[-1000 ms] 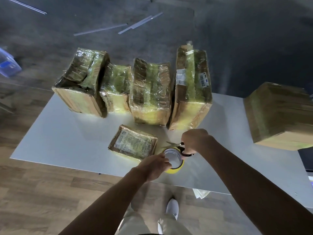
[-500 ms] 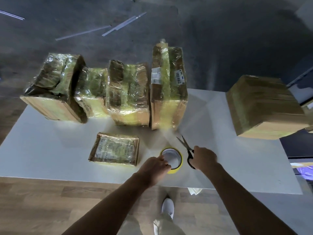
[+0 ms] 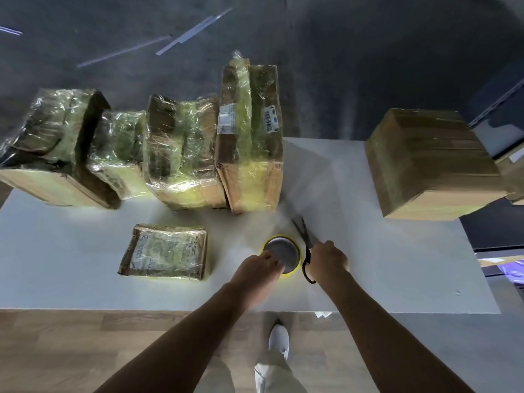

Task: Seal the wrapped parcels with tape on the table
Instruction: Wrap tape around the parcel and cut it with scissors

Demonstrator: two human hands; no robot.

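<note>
A yellow tape roll [image 3: 283, 251] lies flat on the white table [image 3: 71, 265]. My left hand [image 3: 255, 269] grips its near left rim. Just right of the roll, my right hand [image 3: 327, 259] holds black scissors [image 3: 304, 239] by the handles, blades slightly apart and pointing away from me. A small flat wrapped parcel [image 3: 166, 252] lies to the left of the roll. Several taller parcels in clear film stand in a row behind, the nearest an upright labelled box [image 3: 251, 137].
A large brown cardboard box [image 3: 431, 163] stands at the table's right back corner. The table's front edge runs just below my hands, with wooden floor and my white shoe [image 3: 279, 340] beneath. Thin strips lie on the dark floor beyond.
My right hand has swung the scissors from above the roll down to its right side, near the table. My left hand stays on the roll. The view has shifted right.
</note>
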